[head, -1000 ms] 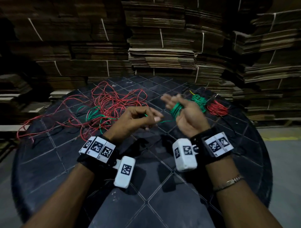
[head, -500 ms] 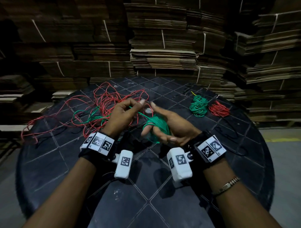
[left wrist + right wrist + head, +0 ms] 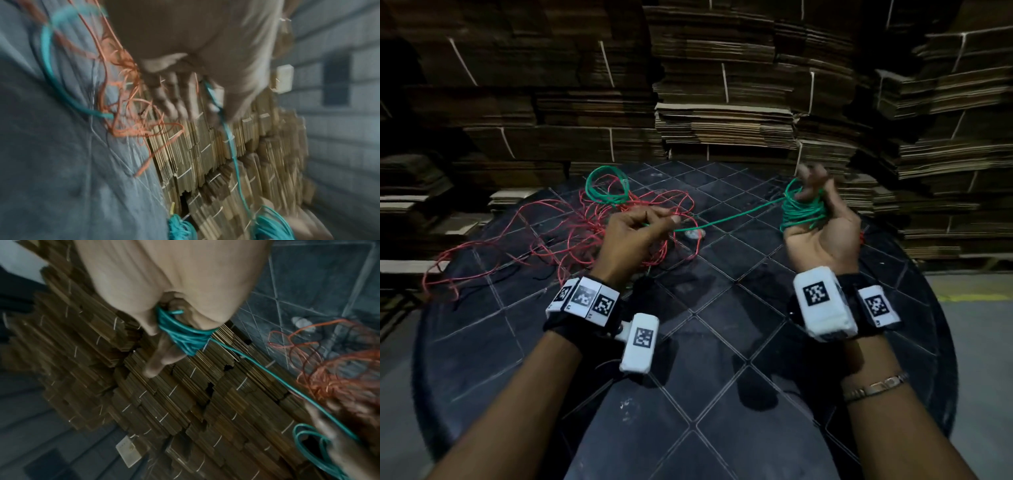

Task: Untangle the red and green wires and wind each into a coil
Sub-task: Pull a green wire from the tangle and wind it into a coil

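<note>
- Your right hand (image 3: 820,228) is raised palm-up, grip closed around a bundle of thin green plastic-coated wire (image 3: 803,209) wound round its fingers.
- Your left hand (image 3: 631,236) pinches the same green wire between thumb and fingertips; the strand runs taut from there across to the bundle.
- Behind the left hand, a few loose green loops (image 3: 606,186) stand up off the round black tiled desk (image 3: 722,359).
- The thin red wire (image 3: 551,233) lies in a loose tangle on the desk's far left, under and around those loops, one end trailing to the left edge.
- Left wrist view is motion-blurred; finger detail there is unclear.
- Stacks of flattened brown cardboard (image 3: 722,102) fill the background.
</note>
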Motion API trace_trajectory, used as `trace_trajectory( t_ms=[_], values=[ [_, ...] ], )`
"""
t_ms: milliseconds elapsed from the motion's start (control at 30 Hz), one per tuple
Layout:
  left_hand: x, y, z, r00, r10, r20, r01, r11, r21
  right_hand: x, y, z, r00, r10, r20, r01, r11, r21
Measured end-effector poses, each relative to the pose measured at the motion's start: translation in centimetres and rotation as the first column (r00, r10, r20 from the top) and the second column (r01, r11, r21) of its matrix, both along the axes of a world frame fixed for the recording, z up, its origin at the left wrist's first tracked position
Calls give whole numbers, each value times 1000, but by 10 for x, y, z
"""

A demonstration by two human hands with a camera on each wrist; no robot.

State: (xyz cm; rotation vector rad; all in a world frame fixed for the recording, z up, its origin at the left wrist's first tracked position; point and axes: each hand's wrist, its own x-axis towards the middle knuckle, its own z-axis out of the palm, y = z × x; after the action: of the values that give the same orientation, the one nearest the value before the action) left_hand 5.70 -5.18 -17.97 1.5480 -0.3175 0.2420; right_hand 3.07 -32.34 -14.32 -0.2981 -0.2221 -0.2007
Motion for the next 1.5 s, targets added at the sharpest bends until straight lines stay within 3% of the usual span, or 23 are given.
trace_trajectory(
  t_ms=[67, 133, 200, 233, 267, 300, 333, 400, 433, 467, 500, 533, 600, 633, 833, 933, 1067, 1200, 1267, 1367, 1500],
  values=[
    [-6, -2, 3, 990, -90, 107, 85, 995, 48, 5, -2, -5, 997, 33, -66, -30, 998, 47],
    [-9, -4, 4, 963, -197, 186, 188, 980, 66, 10, -1, -9, 988, -6, -153, 1, 1000, -27],
    [-11, -4, 4, 926, -295, 234, 293, 955, 45, 10, 11, -9, 968, -141, -208, 81, 958, -274],
    [-12, -3, 5, 910, -334, 244, 339, 941, 22, 10, 18, -10, 947, -229, -227, 117, 900, -419],
    [-14, -3, 6, 899, -360, 250, 372, 928, 0, 11, 26, -14, 928, -289, -234, 109, 813, -572],
    [-14, -2, 7, 892, -376, 252, 392, 920, -16, 12, 32, -19, 912, -338, -231, 64, 676, -734],
    [-14, -2, 8, 887, -382, 259, 401, 916, -24, 13, 37, -26, 906, -368, -211, -8, 485, -875],
    [-12, -2, 7, 892, -362, 271, 386, 921, -42, 11, 44, -36, 932, -311, -187, -159, 111, -981],
    [-11, -3, 6, 900, -342, 270, 373, 925, -68, 9, 47, -36, 946, -257, -196, -209, -24, -978],
    [-10, -3, 6, 909, -321, 265, 359, 927, -109, 6, 50, -36, 958, -189, -215, -234, -89, -968],
    [-9, -4, 6, 920, -298, 256, 343, 927, -154, 4, 54, -35, 964, -124, -237, -250, -104, -963],
    [-8, -4, 7, 930, -274, 246, 325, 926, -195, 0, 57, -33, 962, -69, -264, -269, -79, -960],
    [-5, -2, 7, 946, -228, 233, 283, 929, -240, -11, 68, -26, 935, 75, -348, -353, 70, -933],
    [-3, -2, 7, 951, -203, 231, 260, 934, -246, -17, 71, -25, 922, 140, -361, -377, 107, -920],
    [10, -1, -3, 985, -80, 156, 113, 970, -215, -33, 72, -11, 895, 366, -256, -319, 124, -939],
    [12, -1, -8, 990, -95, 108, 108, 987, -118, -35, 66, -8, 892, 346, -292, -363, 159, -918],
    [2, -13, -3, 994, -102, -25, 102, 995, -15, -38, 57, -7, 904, 321, -281, -392, 367, -843],
    [2, -16, -1, 986, -58, -157, 28, 983, -182, -35, 41, -6, 928, 325, -185, -346, 557, -755],
    [6, -13, -3, 989, -21, -146, -11, 977, -213, -34, 35, -4, 927, 365, -82, -320, 658, -682],
    [8, -14, -8, 992, 44, -115, -69, 972, -223, -32, 27, 2, 956, 293, -11, -240, 760, -604],
    [11, -6, -9, 977, 198, -76, -212, 932, -295, -22, 17, 5, 951, 272, 144, -239, 948, -210]
  ],
)
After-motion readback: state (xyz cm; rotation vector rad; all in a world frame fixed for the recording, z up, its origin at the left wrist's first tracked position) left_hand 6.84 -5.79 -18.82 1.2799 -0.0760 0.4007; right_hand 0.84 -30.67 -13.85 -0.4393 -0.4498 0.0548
